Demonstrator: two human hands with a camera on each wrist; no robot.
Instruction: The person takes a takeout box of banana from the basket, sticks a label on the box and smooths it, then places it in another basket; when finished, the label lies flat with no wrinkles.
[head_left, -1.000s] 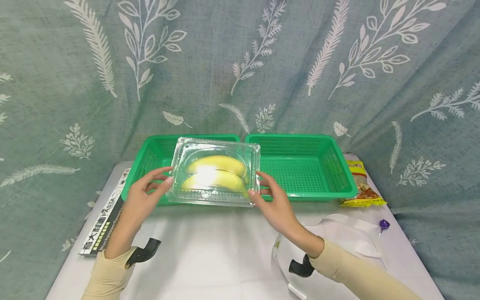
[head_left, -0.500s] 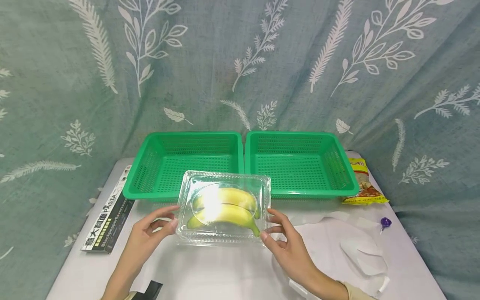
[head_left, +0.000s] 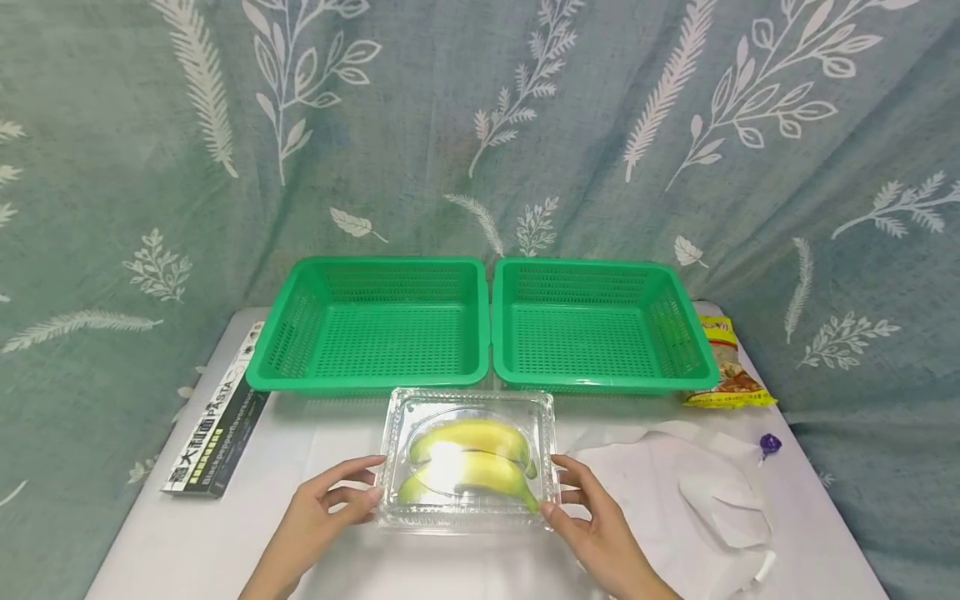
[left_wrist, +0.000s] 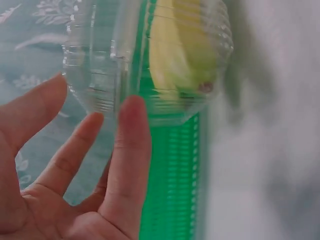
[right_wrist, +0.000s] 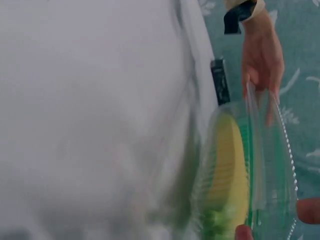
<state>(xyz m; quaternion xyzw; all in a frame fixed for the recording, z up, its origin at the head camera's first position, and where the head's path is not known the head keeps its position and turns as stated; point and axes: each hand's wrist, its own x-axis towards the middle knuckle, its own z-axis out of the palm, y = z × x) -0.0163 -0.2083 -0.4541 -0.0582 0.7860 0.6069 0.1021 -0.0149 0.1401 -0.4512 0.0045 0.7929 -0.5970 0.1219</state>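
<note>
the left hand (head_left: 318, 508) and right hand (head_left: 603, 529) grip opposite ends of the clear plastic clamshell (head_left: 465, 522), fingers partly bent, thumbs opposed. done, as judged: the yellow bananas (head_left: 480, 473) sit inside and the lid appears closed. not done: the clamshell remains in both hands, nearer the person than the left green basket (head_left: 367, 384) and right green basket (head_left: 600, 382), outside both; table contact cannot be confirmed.
</note>
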